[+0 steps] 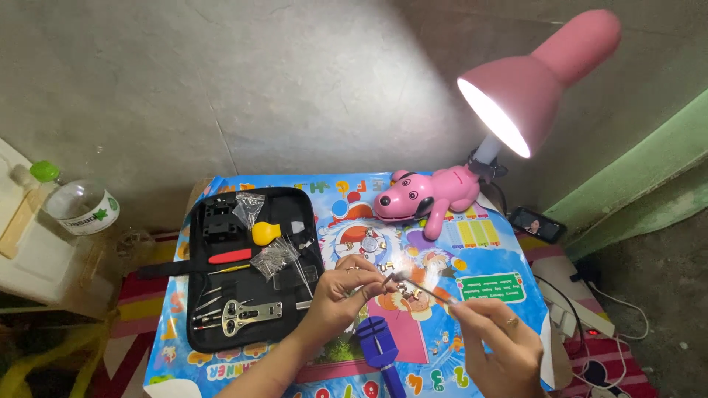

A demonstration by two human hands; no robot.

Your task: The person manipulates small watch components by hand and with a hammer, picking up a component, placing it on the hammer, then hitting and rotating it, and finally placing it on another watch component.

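Note:
My left hand (341, 290) pinches a small metal part, which looks like a piece of watch band, just above the colourful cartoon table top (479, 258). My right hand (495, 332) holds a thin metal tool (422, 286) whose tip meets that part. A few small band links (410, 293) lie on the table under the tool. A round watch case (370, 240) rests farther back. A blue link-remover tool (378, 345) stands between my wrists.
An open black tool case (198, 324) with pliers, a yellow ball, a red-handled tool and small bags lies left. A pink dog-shaped lamp (428, 193) shines from the back right. A phone (537, 224) sits right, a plastic bottle (74, 205) far left.

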